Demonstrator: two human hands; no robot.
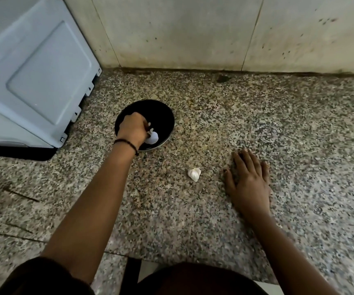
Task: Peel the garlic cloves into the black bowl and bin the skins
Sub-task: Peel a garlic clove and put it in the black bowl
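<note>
A person's left hand (132,128) reaches into the black bowl (165,112) on a speckled stone table (267,124), its grip closed on a white garlic bulb (152,138) held inside the bowl's near right side, just under the curled fingers. A dark beaded bracelet (127,143) circles that wrist. The right hand (248,179) lies palm down on the table, well right of the bowl, its grip apart, with fingers spread flat and holding nothing. A second garlic bulb (194,173) rests on the table between the two hands, near the right thumb but not touching it. A grey appliance (33,71) stands at far left against the tiled wall (172,28).
</note>
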